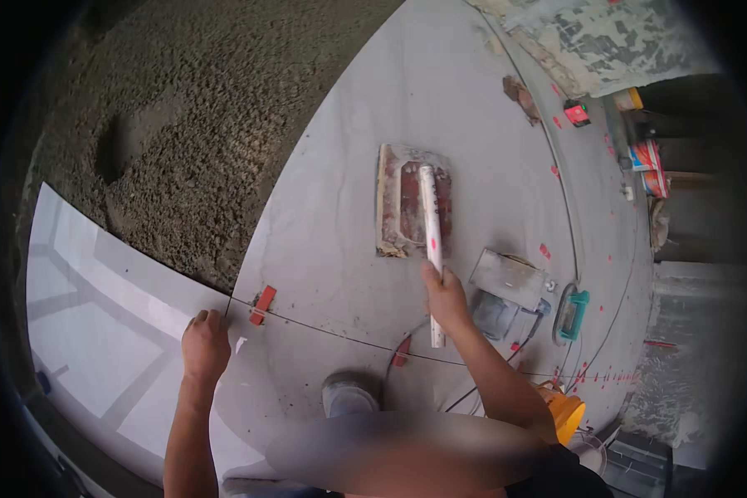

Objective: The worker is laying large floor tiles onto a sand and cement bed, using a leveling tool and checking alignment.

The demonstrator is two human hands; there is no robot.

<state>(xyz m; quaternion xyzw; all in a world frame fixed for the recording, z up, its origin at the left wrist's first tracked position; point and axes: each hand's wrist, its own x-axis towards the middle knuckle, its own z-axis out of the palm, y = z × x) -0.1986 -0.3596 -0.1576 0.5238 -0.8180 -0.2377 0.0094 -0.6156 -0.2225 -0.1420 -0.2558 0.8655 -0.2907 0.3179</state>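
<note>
My right hand (448, 303) is wrapped round a long white pipe-like stick (432, 232) with a few marks on it. The stick's upper end passes over a cement-smeared, red-and-grey rectangular float (388, 199) lying on a large grey tile (307, 224). My left hand (206, 344) is closed above the seam beside a glossy white tile (83, 324), and whatever its fingers hold is hidden. A red wedge clip (262, 305) sits on the seam to the right of that hand. Both forearms reach in from the lower edge.
Wet, rough mortar (199, 108) covers the far left, with a hollow in it. A grey box-shaped tool (510, 278) and a green suction cup (577, 315) lie to the right. Cables cross the tiles. A yellow container (566, 417) stands near my right elbow; a shoe (349, 394) is below.
</note>
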